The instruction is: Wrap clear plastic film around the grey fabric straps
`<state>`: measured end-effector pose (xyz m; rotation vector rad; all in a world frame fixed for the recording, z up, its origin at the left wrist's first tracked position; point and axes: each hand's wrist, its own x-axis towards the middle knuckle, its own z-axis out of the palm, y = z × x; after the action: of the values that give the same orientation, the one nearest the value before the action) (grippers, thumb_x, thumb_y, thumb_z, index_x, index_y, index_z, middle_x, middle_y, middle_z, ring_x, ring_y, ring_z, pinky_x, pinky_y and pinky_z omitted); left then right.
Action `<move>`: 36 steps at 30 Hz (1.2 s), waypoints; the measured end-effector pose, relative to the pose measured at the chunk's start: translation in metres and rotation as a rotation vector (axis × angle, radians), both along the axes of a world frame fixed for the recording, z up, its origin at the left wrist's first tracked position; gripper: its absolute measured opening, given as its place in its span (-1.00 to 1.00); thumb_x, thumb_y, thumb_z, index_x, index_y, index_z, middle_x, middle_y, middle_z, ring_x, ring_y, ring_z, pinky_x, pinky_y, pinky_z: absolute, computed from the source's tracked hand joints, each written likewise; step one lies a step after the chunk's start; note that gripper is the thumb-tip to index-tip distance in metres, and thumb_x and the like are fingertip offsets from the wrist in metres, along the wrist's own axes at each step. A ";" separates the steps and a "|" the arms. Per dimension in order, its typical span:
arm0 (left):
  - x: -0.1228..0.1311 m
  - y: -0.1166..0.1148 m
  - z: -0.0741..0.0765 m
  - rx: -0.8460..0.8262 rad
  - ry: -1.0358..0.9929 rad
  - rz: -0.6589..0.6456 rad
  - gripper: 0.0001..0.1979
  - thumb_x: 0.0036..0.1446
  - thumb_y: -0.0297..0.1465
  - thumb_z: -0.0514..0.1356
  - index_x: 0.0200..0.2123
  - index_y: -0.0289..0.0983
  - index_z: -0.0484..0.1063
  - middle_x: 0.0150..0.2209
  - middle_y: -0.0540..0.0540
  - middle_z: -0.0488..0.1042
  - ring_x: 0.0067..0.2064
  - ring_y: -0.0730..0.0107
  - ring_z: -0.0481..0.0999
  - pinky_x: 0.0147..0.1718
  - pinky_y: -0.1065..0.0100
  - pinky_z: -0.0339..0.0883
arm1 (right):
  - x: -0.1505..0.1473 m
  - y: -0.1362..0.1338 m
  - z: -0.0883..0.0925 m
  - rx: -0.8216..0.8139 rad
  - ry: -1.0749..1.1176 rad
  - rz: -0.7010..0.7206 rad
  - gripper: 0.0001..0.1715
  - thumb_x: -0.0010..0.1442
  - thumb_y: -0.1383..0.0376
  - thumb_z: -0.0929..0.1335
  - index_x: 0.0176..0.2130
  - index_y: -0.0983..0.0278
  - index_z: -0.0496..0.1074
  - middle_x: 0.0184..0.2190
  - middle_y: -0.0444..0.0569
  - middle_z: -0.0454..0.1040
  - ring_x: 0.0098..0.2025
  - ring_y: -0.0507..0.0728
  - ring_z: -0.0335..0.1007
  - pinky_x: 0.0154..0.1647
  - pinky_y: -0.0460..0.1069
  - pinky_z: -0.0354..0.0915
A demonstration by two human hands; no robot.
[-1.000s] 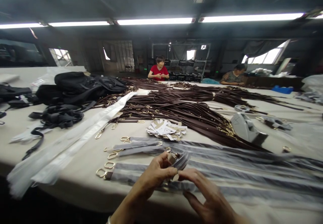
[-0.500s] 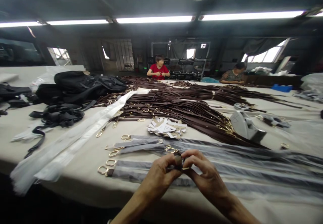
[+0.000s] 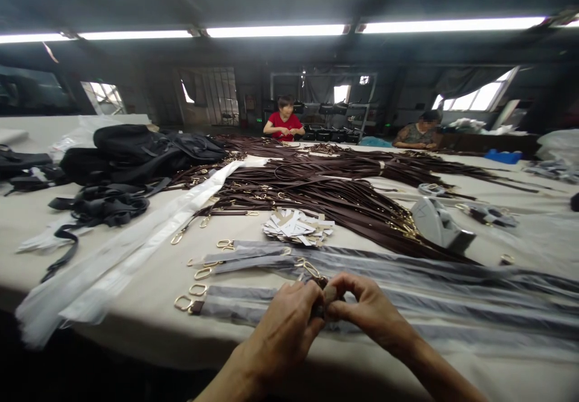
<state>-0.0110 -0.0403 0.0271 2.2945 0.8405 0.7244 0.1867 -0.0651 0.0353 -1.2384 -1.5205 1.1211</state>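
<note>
My left hand is closed around the end of a dark brown strap. A gold metal clasp sticks out beyond the fingers. Thumb and fingers of my right hand pinch the same strap end from the other side; the exact grip is partly hidden. Beneath and around both hands lie dark straps in clear plastic sleeves, their gold clasps showing at the left ends. Just beyond them sits a heap of white and tan paper slips.
Long brown straps cover the middle of the table. Flat white plastic sleeves lie at left beside black bags. At right stands a grey tape dispenser. Two people sit across the table.
My left hand has turned over further, its back now covering more of the strap end. The right fingers have shifted on the strap, and the gold clasp has tilted.
</note>
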 end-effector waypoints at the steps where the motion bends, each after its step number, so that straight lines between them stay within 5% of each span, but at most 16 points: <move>1: 0.000 -0.001 0.000 -0.011 -0.007 0.010 -0.77 0.06 -0.57 0.20 -0.23 -0.20 0.31 -0.21 -0.04 0.46 -0.14 0.25 0.40 -0.12 0.30 0.14 | 0.000 0.000 0.001 -0.022 0.025 0.011 -0.90 0.00 0.31 0.45 -0.41 0.29 0.50 -0.50 -0.14 0.49 -0.41 0.06 0.36 -0.32 -0.04 0.29; 7: 0.003 0.000 0.005 -0.310 -0.127 0.067 -0.75 0.06 -0.44 0.24 -0.18 -0.19 0.30 -0.23 -0.01 0.47 -0.19 0.30 0.45 -0.20 0.36 0.23 | 0.001 0.000 0.003 0.201 -0.208 -0.010 -0.85 0.02 0.38 0.38 -0.36 0.24 0.58 -0.37 -0.11 0.59 -0.30 0.11 0.49 -0.21 -0.03 0.33; 11: 0.007 0.002 0.007 -0.295 -0.144 0.139 -0.74 0.00 -0.45 0.26 -0.20 -0.21 0.32 -0.26 -0.02 0.48 -0.20 0.28 0.48 -0.20 0.34 0.24 | 0.003 0.002 0.008 0.264 -0.280 0.039 -0.85 0.05 0.37 0.40 -0.33 0.21 0.59 -0.36 -0.12 0.60 -0.30 0.10 0.50 -0.21 -0.04 0.33; 17: 0.010 0.004 0.006 -0.337 -0.168 0.036 -0.78 -0.02 -0.44 0.28 -0.25 -0.22 0.41 -0.29 0.02 0.51 -0.23 0.31 0.46 -0.25 0.39 0.21 | 0.008 0.005 0.017 0.348 -0.398 0.072 -0.86 0.08 0.39 0.40 -0.35 0.19 0.58 -0.37 -0.13 0.59 -0.28 0.10 0.47 -0.19 -0.04 0.30; 26: 0.014 0.001 0.007 -0.532 -0.179 0.013 -0.83 -0.05 -0.43 0.28 -0.31 -0.26 0.46 -0.43 0.09 0.38 -0.34 0.40 0.31 -0.37 0.42 0.10 | 0.014 0.013 0.033 -0.058 -0.232 0.146 -0.90 -0.01 0.28 0.45 -0.42 0.27 0.55 -0.50 -0.15 0.52 -0.44 0.04 0.38 -0.44 -0.10 0.26; 30: 0.017 0.006 0.004 -0.597 -0.246 -0.025 -0.83 0.00 -0.33 0.24 -0.31 -0.27 0.46 -0.41 0.05 0.38 -0.34 0.40 0.28 -0.36 0.40 0.09 | 0.014 0.014 0.039 0.084 -0.326 0.151 -0.94 0.02 0.30 0.43 -0.43 0.26 0.54 -0.48 -0.15 0.52 -0.39 0.05 0.40 -0.33 -0.07 0.28; 36: 0.031 0.018 -0.013 -0.942 -0.566 -0.067 -0.76 -0.24 -0.35 0.33 -0.51 -0.27 0.32 -0.55 0.03 0.37 -0.48 0.48 0.24 -0.44 0.41 0.05 | 0.008 0.009 0.033 0.273 -0.354 0.036 -0.88 -0.04 0.44 0.42 -0.48 0.22 0.52 -0.49 -0.18 0.53 -0.38 0.06 0.42 -0.26 -0.05 0.27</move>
<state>0.0202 -0.0227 0.0139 1.1905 0.6265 0.6895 0.1951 -0.0564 0.0682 -1.2666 -1.8949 0.7077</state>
